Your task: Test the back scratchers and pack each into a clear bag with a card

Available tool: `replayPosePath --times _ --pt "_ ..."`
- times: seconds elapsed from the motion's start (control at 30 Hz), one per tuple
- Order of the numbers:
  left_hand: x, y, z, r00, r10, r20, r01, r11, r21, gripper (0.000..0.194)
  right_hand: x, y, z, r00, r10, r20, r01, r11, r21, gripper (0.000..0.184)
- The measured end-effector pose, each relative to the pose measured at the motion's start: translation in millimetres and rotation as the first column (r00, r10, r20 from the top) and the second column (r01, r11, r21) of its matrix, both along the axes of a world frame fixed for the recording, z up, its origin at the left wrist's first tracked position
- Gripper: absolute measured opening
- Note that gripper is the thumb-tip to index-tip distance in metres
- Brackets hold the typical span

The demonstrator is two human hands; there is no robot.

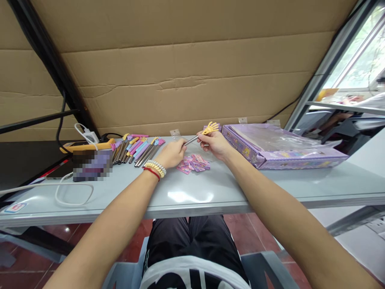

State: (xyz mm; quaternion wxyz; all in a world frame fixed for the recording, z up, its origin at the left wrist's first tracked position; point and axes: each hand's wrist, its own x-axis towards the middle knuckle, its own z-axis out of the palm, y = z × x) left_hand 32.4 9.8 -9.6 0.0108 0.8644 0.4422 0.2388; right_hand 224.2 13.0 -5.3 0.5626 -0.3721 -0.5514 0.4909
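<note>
Between my hands, above the table, is a back scratcher [191, 140] with a metal rod and a yellow hand-shaped head. My left hand [173, 153] is closed round the rod's lower end. Near the yellow head, my right hand [214, 143] pinches the rod. Just below lies a loose heap of small pink and purple printed cards [194, 163]. To the left of my left hand, a row of several back scratchers [140, 148] with purple, pink, blue and yellow heads rests on the table.
A purple printed box [300, 161] with clear plastic film stands on the right of the table [192, 196]. At the left are a yellow-edged object [70, 145], a white charger [90, 135] with its cable, and a blurred purple item [93, 165]. Cardboard [192, 64] backs the table.
</note>
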Motion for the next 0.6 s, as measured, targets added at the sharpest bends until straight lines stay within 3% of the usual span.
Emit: replayPosePath --times 0.17,0.6 --pt "5.3 -3.6 0.9 0.996 -0.044 0.079 0.045 0.999 -0.001 0.028 -6.3 0.5 -0.7 0.996 -0.086 -0.020 0.088 0.994 0.071 0.030" --pt "21.4 -12.2 9.4 0.999 -0.046 -0.003 0.046 0.999 -0.017 0.036 14.2 8.6 13.7 0.932 -0.322 -0.168 0.315 0.947 -0.068 0.022"
